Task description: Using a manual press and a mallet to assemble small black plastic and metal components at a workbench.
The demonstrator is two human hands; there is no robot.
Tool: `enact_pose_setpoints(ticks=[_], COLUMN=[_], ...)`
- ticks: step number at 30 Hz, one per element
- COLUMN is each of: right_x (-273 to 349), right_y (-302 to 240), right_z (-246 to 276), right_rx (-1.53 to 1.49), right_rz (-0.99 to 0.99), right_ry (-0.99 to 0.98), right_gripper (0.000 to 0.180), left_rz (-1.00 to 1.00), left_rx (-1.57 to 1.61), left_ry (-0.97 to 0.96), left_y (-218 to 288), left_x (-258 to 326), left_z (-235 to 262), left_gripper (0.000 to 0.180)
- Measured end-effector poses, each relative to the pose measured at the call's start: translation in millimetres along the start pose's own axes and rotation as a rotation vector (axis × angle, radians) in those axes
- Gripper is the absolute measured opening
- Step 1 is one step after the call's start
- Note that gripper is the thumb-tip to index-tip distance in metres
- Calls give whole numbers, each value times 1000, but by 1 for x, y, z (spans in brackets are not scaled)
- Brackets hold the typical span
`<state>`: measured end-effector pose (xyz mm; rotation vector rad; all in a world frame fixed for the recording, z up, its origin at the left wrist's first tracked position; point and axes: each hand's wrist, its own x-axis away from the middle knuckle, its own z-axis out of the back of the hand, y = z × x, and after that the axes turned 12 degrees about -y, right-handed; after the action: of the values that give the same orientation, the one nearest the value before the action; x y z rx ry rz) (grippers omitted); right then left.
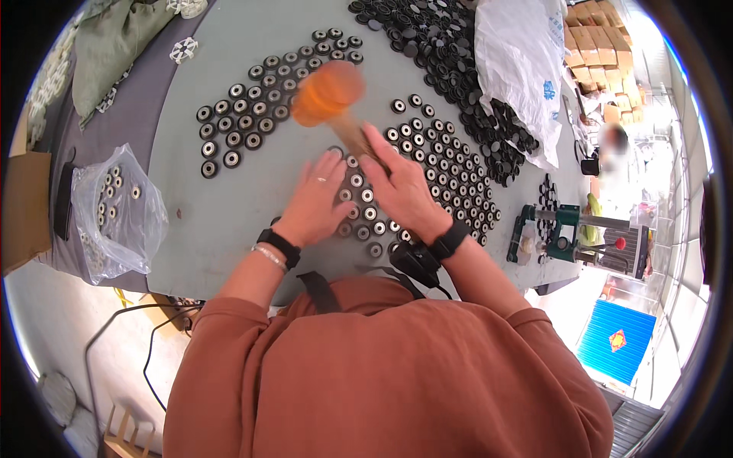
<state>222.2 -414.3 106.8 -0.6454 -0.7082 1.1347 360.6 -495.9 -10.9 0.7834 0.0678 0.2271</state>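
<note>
My right hand (401, 183) is closed around the wooden handle of a mallet (330, 90) with an orange head. The head is blurred by motion and hangs above the table, left of that hand. My left hand (313, 195) is low over the table among small black wheels with metal centres (368, 195); its fingers are smeared, and I cannot see whether they touch a wheel. One group of these wheels (244, 120) lies in rows at the far left. Another, denser group (458, 174) spreads to the right of my right hand.
A heap of black caps (427, 38) covers the far right of the table (191, 229), beside a white plastic bag (519, 69). A clear bag of wheels (126, 206) sits at the left edge. A green press (565, 237) stands at the right; cartons (599, 46) are stacked beyond.
</note>
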Motion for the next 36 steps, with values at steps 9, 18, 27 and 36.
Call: enact_pose_setpoints(ticks=[9,18,27,36], right_x=[-57,-41,-34,-48], right_y=[25,-1,-30,-59], right_z=[-57,-61,-71,-76], right_rx=[254,36,137,94], right_rz=[139,460,315,220], right_ry=[-43,148,-123,-278], right_gripper=[47,45,47,46], left_rz=[347,386,423,404], left_rx=[-110,-182,1,20], left_ry=[402,429,579,686], left_y=[-69,-78,-74,-80], left_x=[109,117,122,126], left_z=[34,34,34,29], left_gripper=[52,54,53,55])
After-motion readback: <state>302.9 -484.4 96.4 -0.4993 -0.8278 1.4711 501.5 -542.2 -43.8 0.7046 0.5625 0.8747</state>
